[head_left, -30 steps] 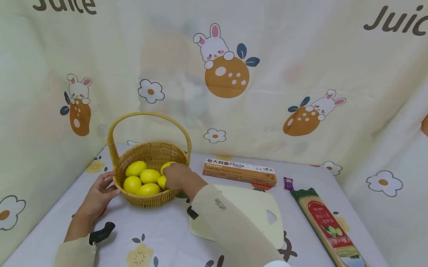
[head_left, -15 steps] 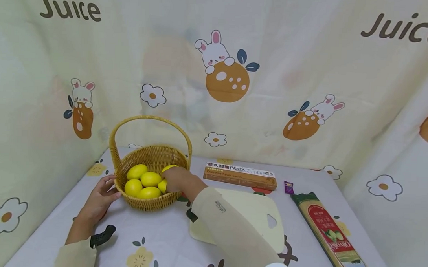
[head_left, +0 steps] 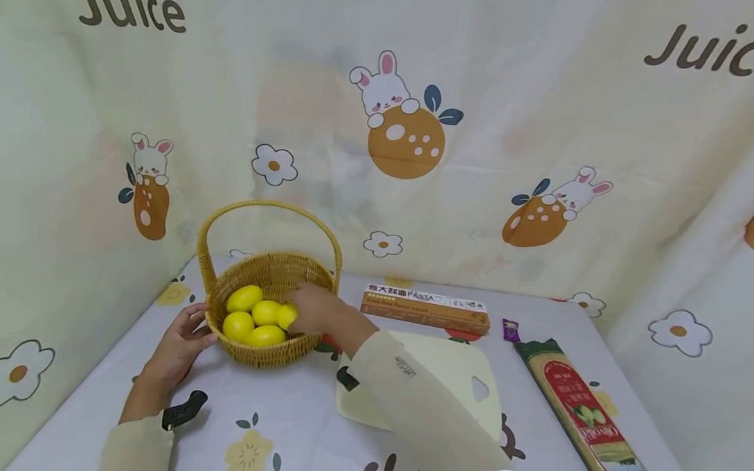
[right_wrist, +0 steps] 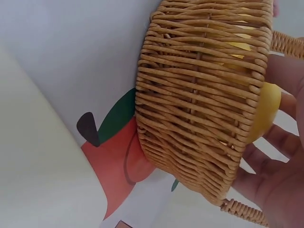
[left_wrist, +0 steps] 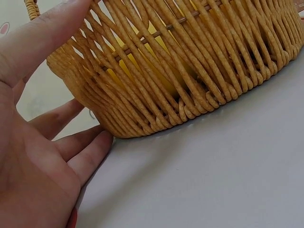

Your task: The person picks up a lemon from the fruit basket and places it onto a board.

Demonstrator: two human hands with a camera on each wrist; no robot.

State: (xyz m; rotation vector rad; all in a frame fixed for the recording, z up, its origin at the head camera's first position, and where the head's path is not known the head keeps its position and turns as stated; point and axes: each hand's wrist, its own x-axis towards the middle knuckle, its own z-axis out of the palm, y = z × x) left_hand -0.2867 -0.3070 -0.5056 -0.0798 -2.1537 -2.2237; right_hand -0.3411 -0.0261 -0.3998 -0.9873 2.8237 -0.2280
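Observation:
Several yellow lemons (head_left: 245, 299) lie in a round wicker basket (head_left: 267, 357) with a tall hooped handle. My right hand (head_left: 317, 312) reaches over its right side, close to a lemon (head_left: 287, 316). The right wrist view shows this hand's fingers (right_wrist: 280, 137) spread behind the rim, near a lemon (right_wrist: 266, 114); the fingertips are hidden by the wicker. At the basket's left side, my left hand (head_left: 178, 346) rests against the wall. In the left wrist view its straight fingers (left_wrist: 90, 154) touch the wicker low down, while the thumb lies higher up.
A cream cutting board (head_left: 438, 362) lies under my right forearm. Behind it stands a pasta box (head_left: 424, 312). Farther right are a small purple packet (head_left: 511, 330) and a long pasta bag (head_left: 579, 409). A printed curtain (head_left: 479, 163) hangs behind the table.
The lemon that showed beyond my right hand is no longer visible. That hand has shifted slightly in the basket, and a lemon beside it shows more fully. My left hand has stayed against the basket.

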